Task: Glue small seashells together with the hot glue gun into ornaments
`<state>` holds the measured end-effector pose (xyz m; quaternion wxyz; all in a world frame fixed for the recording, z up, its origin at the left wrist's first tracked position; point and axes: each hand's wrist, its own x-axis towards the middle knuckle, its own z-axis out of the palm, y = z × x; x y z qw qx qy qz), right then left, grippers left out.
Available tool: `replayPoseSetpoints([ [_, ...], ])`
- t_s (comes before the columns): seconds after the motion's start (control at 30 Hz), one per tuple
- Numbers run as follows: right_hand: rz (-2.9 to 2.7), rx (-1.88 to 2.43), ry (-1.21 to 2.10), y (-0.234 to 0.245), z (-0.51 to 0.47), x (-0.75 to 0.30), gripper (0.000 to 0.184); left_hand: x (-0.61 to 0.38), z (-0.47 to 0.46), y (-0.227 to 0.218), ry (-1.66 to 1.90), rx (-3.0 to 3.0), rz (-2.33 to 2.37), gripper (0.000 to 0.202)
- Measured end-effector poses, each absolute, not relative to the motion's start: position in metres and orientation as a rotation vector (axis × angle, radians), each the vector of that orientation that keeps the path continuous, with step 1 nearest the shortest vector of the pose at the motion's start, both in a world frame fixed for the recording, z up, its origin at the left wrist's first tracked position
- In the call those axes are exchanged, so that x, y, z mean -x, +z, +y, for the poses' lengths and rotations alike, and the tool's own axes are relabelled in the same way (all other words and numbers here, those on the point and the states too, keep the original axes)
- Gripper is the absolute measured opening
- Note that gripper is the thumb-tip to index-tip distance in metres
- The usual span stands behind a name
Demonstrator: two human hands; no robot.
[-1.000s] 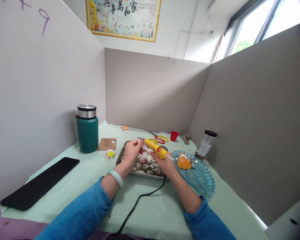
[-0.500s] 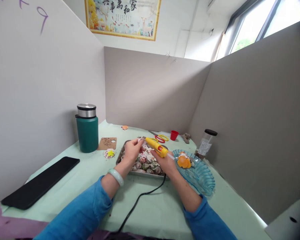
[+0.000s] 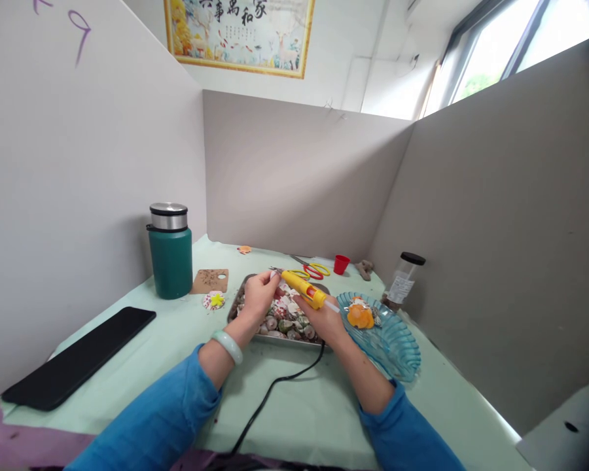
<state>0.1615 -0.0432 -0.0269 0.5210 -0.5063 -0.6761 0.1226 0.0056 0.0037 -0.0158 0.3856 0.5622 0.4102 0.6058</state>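
My right hand (image 3: 326, 322) is closed round a yellow hot glue gun (image 3: 302, 288), whose glue stick pokes out at the back. Its nozzle points left, at the fingertips of my left hand (image 3: 258, 299). Those fingers pinch a small pale piece (image 3: 273, 275), maybe a shell; they largely cover it. Whether the nozzle touches the piece I cannot tell. Below both hands lies a metal tray (image 3: 281, 341) full of shells (image 3: 285, 324). A black cord (image 3: 275, 386) runs from beneath my right hand to the table's front edge.
At right, a blue scalloped plate (image 3: 397, 353) bears an orange flower-like piece (image 3: 360, 316). Behind are scissors (image 3: 313, 271), a red cup (image 3: 341, 264) and a black-lidded jar (image 3: 403, 281). A green bottle (image 3: 171, 261), brown card (image 3: 211, 280), decorated disc (image 3: 214, 300) and black slab (image 3: 81, 356) lie left.
The glue gun has shifted slightly left, its nozzle closer to my left fingertips. My left hand keeps its pinch in nearly the same place.
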Motion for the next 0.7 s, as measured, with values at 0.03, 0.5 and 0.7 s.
replayPoseSetpoints([
  [0.03, -1.622, 1.212, 0.295, -0.027, -0.0428, -0.1618, 0.031, -0.0055, 0.0041, -0.016, 1.548, -1.427, 1.045, 0.031],
  [0.5, -1.576, 1.206, 0.255, -0.0286, -0.0401, -0.1624, 0.035, -0.0067, 0.0033, -0.0168, 1.551, -1.4, 1.003, 0.032],
  [0.7, -1.576, 1.207, 0.285, -0.0261, -0.0422, -0.1625, 0.037, -0.0058, 0.0023, -0.0161, 1.545, -1.387, 0.989, 0.03],
])
